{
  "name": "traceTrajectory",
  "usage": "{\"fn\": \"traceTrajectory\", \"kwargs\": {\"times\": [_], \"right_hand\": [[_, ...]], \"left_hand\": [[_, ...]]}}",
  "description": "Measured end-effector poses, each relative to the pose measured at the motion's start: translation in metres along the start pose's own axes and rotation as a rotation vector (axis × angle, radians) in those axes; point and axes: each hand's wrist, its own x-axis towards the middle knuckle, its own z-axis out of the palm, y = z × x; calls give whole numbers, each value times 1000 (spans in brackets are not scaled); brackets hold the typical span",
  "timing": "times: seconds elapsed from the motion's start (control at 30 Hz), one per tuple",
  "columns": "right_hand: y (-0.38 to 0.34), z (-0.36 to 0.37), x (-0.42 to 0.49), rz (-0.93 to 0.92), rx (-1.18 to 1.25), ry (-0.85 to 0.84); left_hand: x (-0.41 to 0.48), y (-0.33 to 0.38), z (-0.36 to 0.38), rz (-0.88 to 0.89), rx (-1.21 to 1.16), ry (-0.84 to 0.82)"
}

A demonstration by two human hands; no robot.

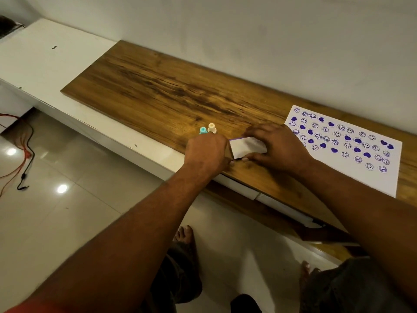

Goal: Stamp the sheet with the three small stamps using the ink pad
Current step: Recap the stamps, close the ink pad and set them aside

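Both forearms reach forward from the bottom of the view, over bare feet [186, 236] on a glossy tiled floor [67, 168], to the front edge of a long wooden shelf [171, 86] set against a pale wall. The left hand [206, 153] is curled, knuckles up, at the left end of a small white ink pad case [247, 146]; whether its fingertips pinch anything cannot be told, since they are hidden underneath. The right hand [278, 147] is spread over the case from the right, fingers along its far side and thumb at its near edge, gripping it. A thin violet line shows along the case's upper left edge.

Just behind the left hand stand two small stamps, a turquoise stamp [203, 130] and a cream stamp [211, 127], upright and side by side. A third stamp is not visible.

To the right of the hands the white sheet [352, 163] lies flat on the shelf, covered with violet smiley faces and solid hearts. Red and black cables [24, 152] trail across the floor at far left.
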Motion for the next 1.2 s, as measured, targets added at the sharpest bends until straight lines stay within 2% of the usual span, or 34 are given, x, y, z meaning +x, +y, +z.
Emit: {"fn": "traceTrajectory", "kwargs": {"times": [0.13,0.3,0.43,0.6,0.77,0.93,1.2], "right_hand": [[-18,13,3,227,-45,167],[-31,26,7,394,-115,89],[-32,31,13,389,-142,53],[-20,26,31,259,76,-12],[12,13,48,301,164,-75],[44,3,63,342,168,-52],[88,-3,84,395,205,5]], "left_hand": [[6,-10,-8,0,-19,140],[8,-17,-14,-24,-82,231],[9,-30,-17,-77,-130,250],[14,-48,-18,-144,-280,241],[16,-57,-10,-227,-359,272],[20,-62,-5,-330,-498,239],[28,-64,-1,-448,-668,310]]}}
